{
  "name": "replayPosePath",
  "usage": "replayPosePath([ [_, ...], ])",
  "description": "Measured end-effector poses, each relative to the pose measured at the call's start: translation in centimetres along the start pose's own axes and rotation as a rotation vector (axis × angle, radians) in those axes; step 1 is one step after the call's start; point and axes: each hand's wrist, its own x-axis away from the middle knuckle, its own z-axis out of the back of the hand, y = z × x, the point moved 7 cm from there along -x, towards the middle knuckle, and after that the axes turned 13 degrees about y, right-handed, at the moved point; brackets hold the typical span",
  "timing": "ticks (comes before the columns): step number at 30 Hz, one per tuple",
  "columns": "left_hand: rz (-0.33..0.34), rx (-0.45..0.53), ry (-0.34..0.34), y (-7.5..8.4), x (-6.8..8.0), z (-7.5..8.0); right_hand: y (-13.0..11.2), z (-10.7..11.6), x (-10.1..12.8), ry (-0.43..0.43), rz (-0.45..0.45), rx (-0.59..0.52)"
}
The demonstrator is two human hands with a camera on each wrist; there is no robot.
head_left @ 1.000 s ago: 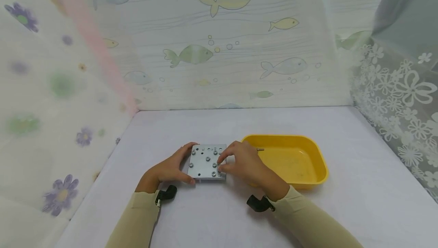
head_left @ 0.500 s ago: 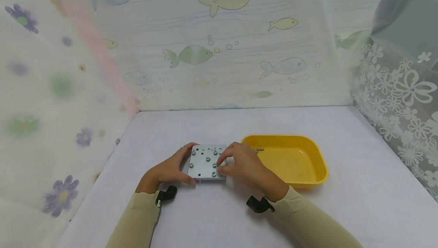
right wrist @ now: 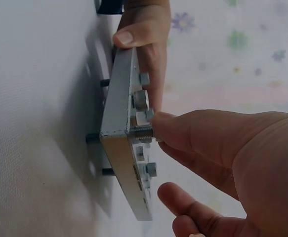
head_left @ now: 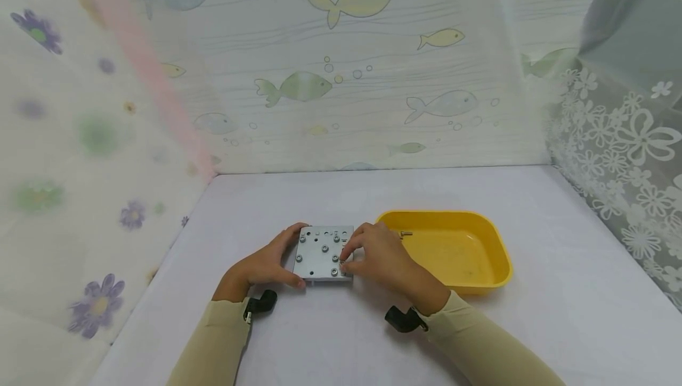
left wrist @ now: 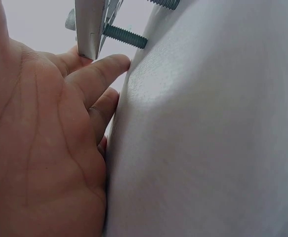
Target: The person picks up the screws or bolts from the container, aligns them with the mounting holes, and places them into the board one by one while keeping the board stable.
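A silver metal plate (head_left: 314,264) with holes and several socket-head screws lies before me. My left hand (head_left: 261,264) grips its left side, thumb at the near corner and fingers at the far one. In the left wrist view, a threaded screw shank (left wrist: 126,37) sticks out below the plate. My right hand (head_left: 386,259) pinches a screw (right wrist: 143,132) between thumb and index finger, at a hole near the plate's right edge. Part of its thread still shows above the surface in the right wrist view, while the fingertips hide its head.
To the right, a yellow tray (head_left: 503,256) stands close behind the right hand. Inside it, near the left wall, lies a small screw (head_left: 407,233). White cloth (head_left: 319,338) covers the table, and patterned curtains (head_left: 362,113) hang at the back and sides.
My right index finger and thumb have shifted slightly around the screw, covering more of its head. The left hand and the plate stay in place.
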Motion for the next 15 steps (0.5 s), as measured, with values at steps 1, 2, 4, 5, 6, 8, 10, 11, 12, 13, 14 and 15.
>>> replayPosePath([
  [1,-0.001,-0.001,0.001,0.02,0.00,-0.01,-0.03,-0.04,0.00,-0.002,0.006,0.010],
  [2,-0.001,-0.003,0.001,0.05,0.02,-0.02,-0.06,-0.07,-0.01,-0.002,0.012,0.019],
  [4,-0.001,-0.012,0.004,0.05,0.04,-0.02,-0.15,-0.10,-0.03,0.000,0.024,0.035],
  [5,0.000,-0.016,0.005,0.03,0.04,-0.02,-0.19,-0.10,-0.02,0.001,0.028,0.040],
  [6,0.002,-0.018,0.006,-0.01,0.03,-0.03,-0.22,-0.10,-0.01,0.003,0.031,0.042],
  [8,0.007,-0.029,0.010,-0.11,0.00,-0.03,-0.28,-0.08,0.01,0.010,0.036,0.042],
  [10,0.009,-0.037,0.011,-0.17,-0.04,-0.08,-0.31,-0.07,0.04,0.013,0.040,0.041],
  [11,0.013,-0.039,0.012,-0.20,-0.04,-0.09,-0.32,-0.08,0.06,0.014,0.042,0.039],
  [12,0.016,-0.039,0.013,-0.25,-0.06,-0.09,-0.32,-0.10,0.05,0.015,0.045,0.038],
  [13,0.018,-0.041,0.014,-0.27,-0.06,-0.09,-0.34,-0.12,0.05,0.015,0.050,0.042],
  [14,0.019,-0.041,0.015,-0.27,-0.05,-0.09,-0.36,-0.15,0.06,0.015,0.054,0.046],
  [15,0.019,-0.041,0.015,-0.28,-0.04,-0.08,-0.36,-0.20,0.04,0.013,0.060,0.052],
])
